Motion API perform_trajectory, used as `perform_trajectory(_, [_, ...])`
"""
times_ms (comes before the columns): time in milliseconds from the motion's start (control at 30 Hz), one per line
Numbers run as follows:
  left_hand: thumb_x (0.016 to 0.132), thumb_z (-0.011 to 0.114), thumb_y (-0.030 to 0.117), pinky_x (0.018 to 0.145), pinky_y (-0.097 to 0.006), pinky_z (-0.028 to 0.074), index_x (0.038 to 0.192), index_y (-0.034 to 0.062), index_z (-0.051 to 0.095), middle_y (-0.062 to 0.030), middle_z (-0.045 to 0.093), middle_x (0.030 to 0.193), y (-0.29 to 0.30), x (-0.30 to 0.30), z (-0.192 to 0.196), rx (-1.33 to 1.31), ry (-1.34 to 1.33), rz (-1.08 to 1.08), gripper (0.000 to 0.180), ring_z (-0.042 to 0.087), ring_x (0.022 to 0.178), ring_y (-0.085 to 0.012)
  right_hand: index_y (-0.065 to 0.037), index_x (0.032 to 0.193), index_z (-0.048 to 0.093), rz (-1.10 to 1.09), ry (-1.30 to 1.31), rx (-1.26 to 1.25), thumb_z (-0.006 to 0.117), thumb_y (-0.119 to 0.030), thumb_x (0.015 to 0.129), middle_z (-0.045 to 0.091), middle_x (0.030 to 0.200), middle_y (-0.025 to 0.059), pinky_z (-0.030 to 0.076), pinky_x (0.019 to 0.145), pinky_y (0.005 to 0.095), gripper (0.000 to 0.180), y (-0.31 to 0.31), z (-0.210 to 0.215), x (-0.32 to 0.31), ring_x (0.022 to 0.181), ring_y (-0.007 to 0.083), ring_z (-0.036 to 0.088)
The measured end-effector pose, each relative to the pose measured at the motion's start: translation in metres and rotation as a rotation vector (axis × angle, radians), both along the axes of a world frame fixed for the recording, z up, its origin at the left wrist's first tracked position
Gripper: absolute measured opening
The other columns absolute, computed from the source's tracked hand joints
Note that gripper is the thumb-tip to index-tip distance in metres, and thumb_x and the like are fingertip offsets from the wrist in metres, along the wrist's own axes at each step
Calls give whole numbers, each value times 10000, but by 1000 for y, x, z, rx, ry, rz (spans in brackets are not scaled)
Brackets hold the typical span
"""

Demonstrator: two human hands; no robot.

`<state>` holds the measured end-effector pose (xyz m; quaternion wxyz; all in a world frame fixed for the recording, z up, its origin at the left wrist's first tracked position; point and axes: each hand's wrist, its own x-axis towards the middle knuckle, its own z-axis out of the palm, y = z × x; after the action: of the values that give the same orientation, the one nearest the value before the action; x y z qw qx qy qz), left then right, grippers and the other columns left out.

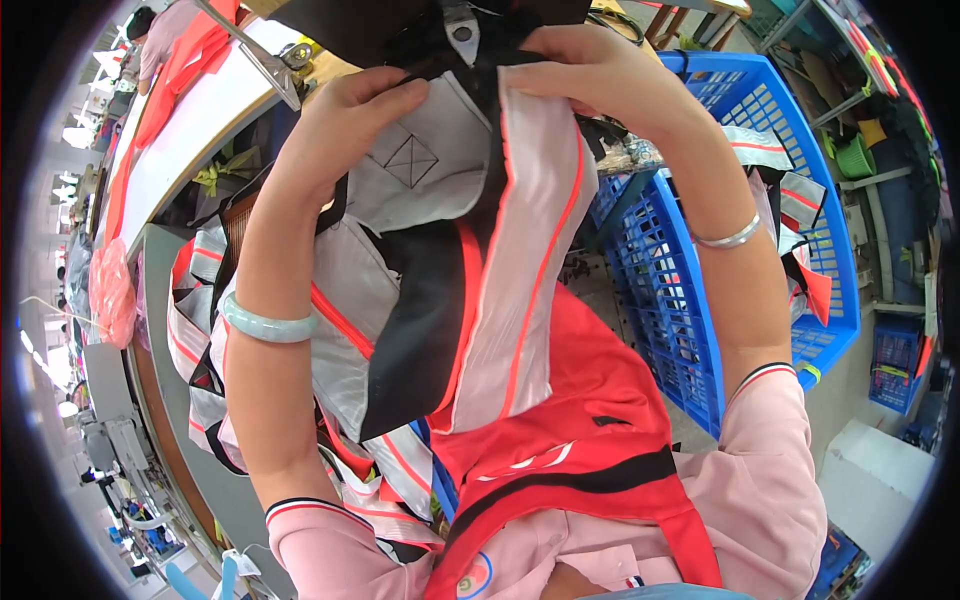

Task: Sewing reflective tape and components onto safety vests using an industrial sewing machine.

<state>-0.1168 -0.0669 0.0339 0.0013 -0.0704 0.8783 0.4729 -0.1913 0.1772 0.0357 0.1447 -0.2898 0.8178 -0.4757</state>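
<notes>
Well, from my remote seat I see both grips pinched on cloth: the left hand holds the upper edge of a pale-grey fabric panel with a black stitched, crossed square, and the right hand pinches the top of a long white fabric strip with orange-red piping. A flat silver metal bracket sits just beyond and between them. I read the strip's long axis as running from the right hand toward the wearer's body, its lower end leaning left, over the bright red cloth apron; the left hand is nearer the panel. Farther out, a blue lattice-walled plastic basket stands to the right, a white-topped desk to the left.
</notes>
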Motion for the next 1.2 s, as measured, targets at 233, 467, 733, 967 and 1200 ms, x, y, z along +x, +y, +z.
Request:
perform_trajectory(233, [884,643,189,712,-207,400,982,1,610,52,559,868,6,42,-20,169,-128,-231,215,483,811,-39,-53,1026,628,289,734,57,684,-212,765,629,1023,75,524,671,344,310,17,4,97,773,225,643])
perform_trajectory(467, [863,632,222,675,-214,398,945,16,597,40,551,790,73,42,-21,246,-320,-500,224,469,748,-40,18,982,605,535,1092,406,608,-135,731,583,876,130,463,519,297,294,-11,-12,146,612,184,600])
perform_trajectory(733, [822,673,208,652,-202,406,912,37,645,56,587,765,92,48,-46,149,-405,-661,195,498,719,-31,76,1126,590,440,1150,544,617,-177,715,598,903,178,467,509,278,484,-7,-49,173,640,172,618])
perform_trajectory(967, [848,616,281,716,-274,457,925,10,663,-62,666,812,96,46,-59,-75,-227,-639,285,580,753,-129,21,1065,597,367,1015,514,554,-83,752,619,1013,204,506,574,359,333,-12,-92,147,673,269,634])
perform_trajectory(1200, [833,654,207,892,-323,474,1177,2,597,-188,633,1155,76,122,-63,-165,111,-334,404,625,1045,-272,-39,954,596,86,426,362,514,-155,908,634,910,142,501,691,414,149,38,-72,114,815,349,617])
